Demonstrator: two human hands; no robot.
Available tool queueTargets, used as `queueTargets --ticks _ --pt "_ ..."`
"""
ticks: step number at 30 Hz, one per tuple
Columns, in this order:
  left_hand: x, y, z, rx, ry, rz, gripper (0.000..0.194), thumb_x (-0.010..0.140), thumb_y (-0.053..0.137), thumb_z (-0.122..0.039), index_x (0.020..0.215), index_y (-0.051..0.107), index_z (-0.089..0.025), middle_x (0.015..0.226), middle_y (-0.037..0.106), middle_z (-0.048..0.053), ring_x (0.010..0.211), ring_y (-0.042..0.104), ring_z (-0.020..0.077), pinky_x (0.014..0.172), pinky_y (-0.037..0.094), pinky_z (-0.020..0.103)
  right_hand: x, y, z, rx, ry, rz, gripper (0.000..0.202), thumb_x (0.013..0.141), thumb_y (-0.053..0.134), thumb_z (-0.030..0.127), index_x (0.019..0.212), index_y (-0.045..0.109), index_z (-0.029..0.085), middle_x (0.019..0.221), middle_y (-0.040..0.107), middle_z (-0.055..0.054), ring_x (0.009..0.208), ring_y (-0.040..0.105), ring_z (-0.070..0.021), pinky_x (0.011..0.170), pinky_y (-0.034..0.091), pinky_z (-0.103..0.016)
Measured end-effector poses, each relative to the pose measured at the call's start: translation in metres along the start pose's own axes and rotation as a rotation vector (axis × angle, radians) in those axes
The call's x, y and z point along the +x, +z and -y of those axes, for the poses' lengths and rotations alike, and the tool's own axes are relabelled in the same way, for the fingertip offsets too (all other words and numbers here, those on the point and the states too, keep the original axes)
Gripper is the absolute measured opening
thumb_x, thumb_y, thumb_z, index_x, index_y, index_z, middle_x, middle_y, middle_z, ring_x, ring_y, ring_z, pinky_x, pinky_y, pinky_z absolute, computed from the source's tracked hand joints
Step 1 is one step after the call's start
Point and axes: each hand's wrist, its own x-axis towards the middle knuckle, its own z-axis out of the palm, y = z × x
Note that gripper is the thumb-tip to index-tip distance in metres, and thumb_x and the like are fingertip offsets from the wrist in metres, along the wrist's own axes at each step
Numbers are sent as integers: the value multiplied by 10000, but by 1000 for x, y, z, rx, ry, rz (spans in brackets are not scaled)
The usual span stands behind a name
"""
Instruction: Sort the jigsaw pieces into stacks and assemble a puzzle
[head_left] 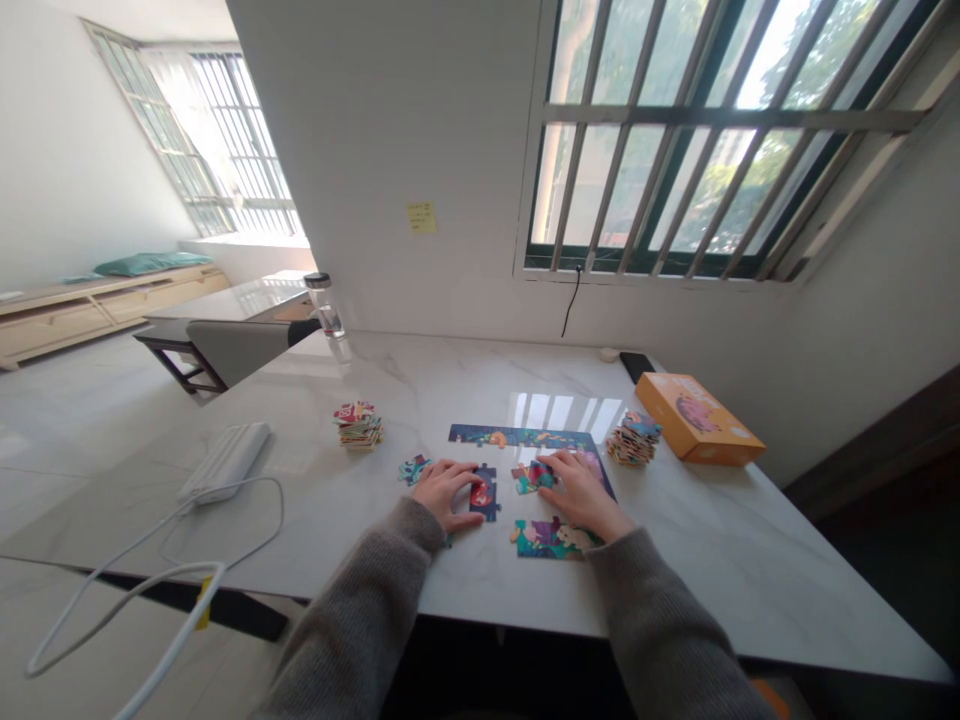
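On the white marbled table, my left hand (448,494) grips the left side of a dark blue jigsaw piece (486,496) with a red figure on it, thumb below and fingers above. My right hand (583,494) has thumb and fingers around the right end of a teal and red jigsaw piece (531,478). A small gap separates the two pieces. Beyond both hands runs a joined puzzle strip (517,437) that bends down at the right, partly hidden by my right hand. A joined teal and purple section (547,538) lies nearer me. Another teal piece (413,469) is beside my left fingers.
Stacks of jigsaw pieces stand at left (359,427) and right (634,440). An orange box (697,418) and a black phone-like object (636,366) lie at the right. A white power strip (227,462) with a looping cable is at the left; a clear bottle (325,308) stands behind.
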Motion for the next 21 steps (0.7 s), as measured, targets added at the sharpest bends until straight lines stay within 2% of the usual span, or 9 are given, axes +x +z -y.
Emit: queueTargets --ticks 5,9,16,21 --pt "2 -5 -4 13 -64 72 533 695 792 -488 1176 657 -303 1387 591 25 1201 492 302 1045 345 470 1 1 1 47 13 18 524 823 648 205 1340 568 178 1107 581 -111 1057 541 -266 966 438 -416" --pt "2 -9 -8 9 -81 91 514 701 789 -466 1173 660 -310 1402 578 19 1208 487 311 1042 342 489 1 4 4 125 -49 -24 584 787 648 154 1361 546 154 1088 532 -117 1036 527 -262 958 456 -409" --pt "1 -4 -4 -68 -68 -29 295 842 627 -348 1126 681 -286 1339 622 27 1168 530 272 1032 366 452 2 8 9 146 -74 -36 511 769 619 123 1277 596 174 1085 520 -107 1042 530 -259 944 463 -403" --pt "3 1 6 -134 -74 -60 299 880 513 -232 1128 676 -271 1290 652 34 1171 550 262 1032 376 467 3 6 11 107 -58 -11 470 768 613 130 1234 621 188 1080 528 -98 1041 535 -253 939 456 -389"
